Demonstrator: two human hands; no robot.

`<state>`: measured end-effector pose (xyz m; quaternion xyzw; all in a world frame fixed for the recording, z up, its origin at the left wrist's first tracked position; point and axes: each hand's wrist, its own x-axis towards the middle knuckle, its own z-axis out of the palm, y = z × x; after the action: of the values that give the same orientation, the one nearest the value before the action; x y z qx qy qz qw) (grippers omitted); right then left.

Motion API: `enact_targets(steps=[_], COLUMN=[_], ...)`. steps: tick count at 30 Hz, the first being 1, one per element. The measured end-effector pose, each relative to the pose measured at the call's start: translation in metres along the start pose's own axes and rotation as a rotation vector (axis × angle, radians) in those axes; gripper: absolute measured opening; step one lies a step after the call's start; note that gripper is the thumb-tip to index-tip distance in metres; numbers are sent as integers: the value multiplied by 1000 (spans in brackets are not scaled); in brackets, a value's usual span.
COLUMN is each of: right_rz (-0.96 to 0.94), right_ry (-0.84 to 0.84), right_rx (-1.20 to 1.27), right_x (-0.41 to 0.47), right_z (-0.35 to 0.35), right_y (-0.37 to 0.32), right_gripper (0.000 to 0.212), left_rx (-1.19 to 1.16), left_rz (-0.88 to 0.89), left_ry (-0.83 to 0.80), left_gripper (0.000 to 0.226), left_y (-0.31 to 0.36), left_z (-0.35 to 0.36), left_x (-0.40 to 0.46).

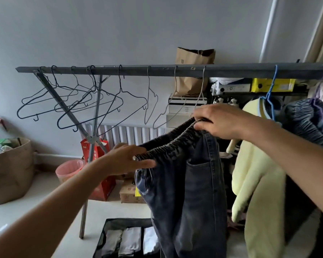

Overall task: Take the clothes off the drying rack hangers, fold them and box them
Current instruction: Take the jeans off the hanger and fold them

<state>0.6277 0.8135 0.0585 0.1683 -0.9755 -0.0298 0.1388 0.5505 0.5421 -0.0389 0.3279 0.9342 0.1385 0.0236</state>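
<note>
A pair of dark blue jeans (192, 192) with an elastic waistband hangs in front of me, below the grey rack bar (157, 70). My right hand (222, 121) grips the waistband at its upper right end. My left hand (127, 159) holds the waistband's lower left end, fingers stretched along it and thumb under it. Several empty wire hangers (86, 101) dangle from the bar on the left. A pale yellow garment (257, 179) on a blue hanger (270, 94) and another denim piece (306, 120) still hang at the right. A black storage box (110, 224) with folded clothes lies on the floor below.
A rack leg (84, 216) stands beside the box. Behind it are a pink bin (69, 169), red bags (101, 187) and a cardboard carton (128, 194). A large brown fabric bin (9, 170) sits at the left. Shelves with boxes and a paper bag (192, 71) are behind the rack.
</note>
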Motion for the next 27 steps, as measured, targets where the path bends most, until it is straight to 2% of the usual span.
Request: enact_targets(steps=[2, 6, 9, 11, 13, 15, 18, 21, 24, 27], right_rz=[16, 91, 121, 106, 70, 40, -6, -56, -78, -61], right_ry=[12, 55, 107, 148, 196, 238, 280, 272, 273, 290], right_rx=[37, 183, 267, 317, 414, 488, 543, 545, 526, 543], right_x=[-8, -24, -33, -36, -39, -41, -40, -35, -28, -22], right_z=[-1, 1, -1, 1, 3, 5, 2, -4, -2, 5], right_y=[14, 31, 36, 35, 31, 22, 7, -5, -8, -7], right_gripper=[29, 7, 29, 31, 31, 29, 26, 21, 20, 20], left_rx=[53, -4, 65, 155, 203, 276, 574, 792, 619, 288], left_rz=[68, 148, 98, 21, -20, -59, -187, -200, -156, -248], left_ry=[154, 352, 425, 482, 555, 613, 556, 495, 463, 368], left_gripper=[77, 56, 37, 29, 31, 49, 82, 81, 56, 42], left_y=[-4, 17, 39, 52, 64, 74, 86, 89, 87, 83], left_z=[-8, -41, -56, -61, -63, -62, -60, -59, -58, -55], left_x=[-4, -9, -13, -16, -18, -22, -22, -19, -15, -8])
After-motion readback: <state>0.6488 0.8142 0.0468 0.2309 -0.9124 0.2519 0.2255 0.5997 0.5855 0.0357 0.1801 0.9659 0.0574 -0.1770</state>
